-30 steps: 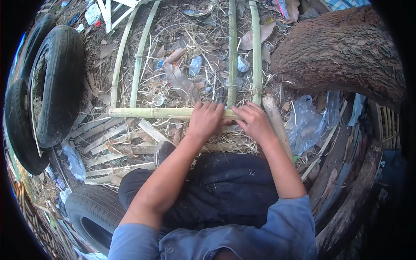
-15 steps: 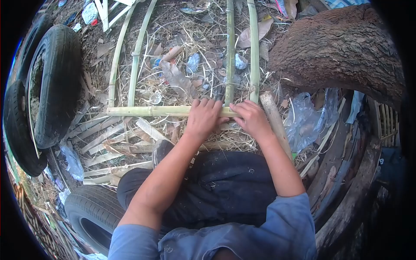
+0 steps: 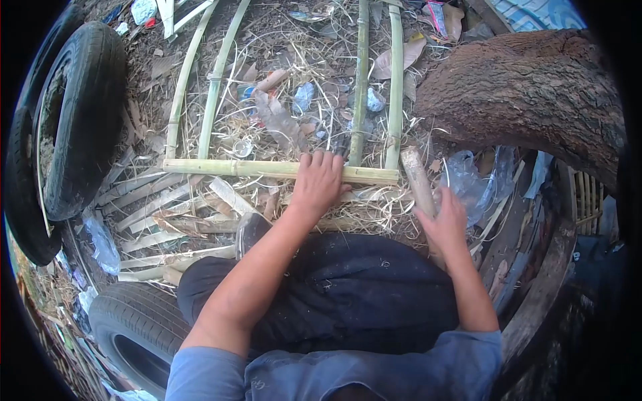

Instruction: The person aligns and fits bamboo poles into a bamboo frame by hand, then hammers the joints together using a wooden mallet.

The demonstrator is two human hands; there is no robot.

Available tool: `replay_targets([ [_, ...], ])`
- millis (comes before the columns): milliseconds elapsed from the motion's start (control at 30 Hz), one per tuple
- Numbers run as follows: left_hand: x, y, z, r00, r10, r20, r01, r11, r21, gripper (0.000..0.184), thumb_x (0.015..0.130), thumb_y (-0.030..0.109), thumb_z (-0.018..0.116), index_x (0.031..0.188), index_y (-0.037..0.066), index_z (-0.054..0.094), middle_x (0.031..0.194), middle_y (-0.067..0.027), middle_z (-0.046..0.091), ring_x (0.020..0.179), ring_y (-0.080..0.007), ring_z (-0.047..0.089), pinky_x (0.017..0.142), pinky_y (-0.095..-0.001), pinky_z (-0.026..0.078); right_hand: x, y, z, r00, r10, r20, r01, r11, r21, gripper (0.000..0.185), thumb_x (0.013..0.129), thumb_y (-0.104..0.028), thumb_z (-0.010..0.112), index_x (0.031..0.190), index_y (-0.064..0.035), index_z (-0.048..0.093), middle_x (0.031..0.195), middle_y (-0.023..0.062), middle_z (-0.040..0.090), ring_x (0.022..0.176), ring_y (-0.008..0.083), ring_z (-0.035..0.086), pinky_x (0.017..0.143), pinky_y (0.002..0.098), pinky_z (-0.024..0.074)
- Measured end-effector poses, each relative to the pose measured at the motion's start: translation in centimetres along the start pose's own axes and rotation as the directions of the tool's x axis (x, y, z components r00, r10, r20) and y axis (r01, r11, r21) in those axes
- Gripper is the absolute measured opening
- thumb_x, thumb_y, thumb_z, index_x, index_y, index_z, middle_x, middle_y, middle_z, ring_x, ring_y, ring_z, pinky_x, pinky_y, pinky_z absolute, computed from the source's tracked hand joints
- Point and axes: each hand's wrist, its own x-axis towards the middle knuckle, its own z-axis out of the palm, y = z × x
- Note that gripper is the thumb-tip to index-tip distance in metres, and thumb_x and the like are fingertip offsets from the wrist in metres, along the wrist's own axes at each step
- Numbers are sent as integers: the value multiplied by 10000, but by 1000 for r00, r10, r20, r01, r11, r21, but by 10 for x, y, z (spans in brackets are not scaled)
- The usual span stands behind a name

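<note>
My left hand (image 3: 319, 182) is wrapped over a pale green split bamboo crosspiece (image 3: 251, 169), its fingers curled over the far edge. The crosspiece lies sideways across the near ends of several long bamboo strips, among them a left strip (image 3: 212, 100), a darker strip (image 3: 360, 93) and a right strip (image 3: 395, 93). My right hand (image 3: 444, 220) is at a short round wooden stick (image 3: 417, 175) to the right of the crosspiece. Its thumb lies over the stick and its fingers are stretched out along the right side, apart from the thumb.
Old tyres (image 3: 90, 123) stand at the left, and another tyre (image 3: 144, 321) lies near my knee. A thick tree trunk (image 3: 521, 93) fills the upper right. Clear plastic sheeting (image 3: 468, 180) is beside the stick. Split bamboo scraps (image 3: 157, 214), shavings and leaves litter the soil.
My right hand has let go of the crosspiece's right end and moved right and down to the stick. My left hand stays on the crosspiece.
</note>
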Motion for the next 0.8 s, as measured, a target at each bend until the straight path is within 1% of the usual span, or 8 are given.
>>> replay_targets([
  [67,1,0,-1,1000,-7,-19,6,999,-37,538,727,479,802,991,88,544,937,-55,557,959,-225,529,843,-389,382,-28,26,-1,936,249,249,-215,964,-155,686,704,-357,868,1189,-9,529,1149,195,644,1084,415,619,903,479,491],
  [200,0,-1,-4,1000,-9,-19,7,995,-102,361,782,303,704,978,56,528,944,-101,552,964,-269,531,845,-412,386,-57,74,20,883,300,361,-260,953,-157,640,692,-340,852,1152,5,570,1100,232,670,1065,424,639,895,492,508],
  [267,-1,0,-4,999,-6,-48,0,992,-122,299,778,232,661,967,47,520,935,-111,550,958,-275,530,844,-417,386,-53,80,22,784,362,505,-361,927,-104,546,694,-276,809,1118,10,619,1014,259,695,983,431,672,863,497,530],
  [367,0,-3,-2,998,-21,-67,9,984,-176,262,739,170,597,944,35,505,918,-126,545,947,-284,528,838,-420,382,-65,93,21,893,335,302,-359,933,28,500,688,-241,779,1100,10,649,949,270,706,916,437,691,822,495,545],
  [500,-1,-4,3,998,-9,-67,-1,989,-150,301,702,156,625,947,33,500,920,-126,543,952,-287,527,844,-409,374,-63,67,-36,895,372,246,-381,924,-9,505,709,-224,780,1133,9,635,961,266,706,933,431,694,815,476,542],
  [567,-1,-3,0,998,-2,-60,-7,989,-149,316,689,151,631,951,32,499,922,-126,543,953,-287,526,846,-404,372,-68,56,-59,948,255,190,-289,940,179,477,738,-192,777,1143,7,620,951,252,702,930,424,696,817,448,537],
  [700,-1,-4,-1,999,-3,-41,-4,986,-168,357,664,142,661,961,32,497,939,-120,545,967,-286,526,857,-405,372,-66,17,-95,960,126,251,-204,927,314,475,771,-171,777,1171,11,596,955,232,697,921,393,705,822,423,533],
  [800,-1,-3,2,999,0,-44,-7,987,-161,381,655,142,684,969,33,497,954,-117,545,980,-284,525,864,-404,373,-70,-2,-99,879,67,473,-219,936,274,498,787,-176,781,1198,20,580,970,223,697,918,358,714,825,406,534],
])
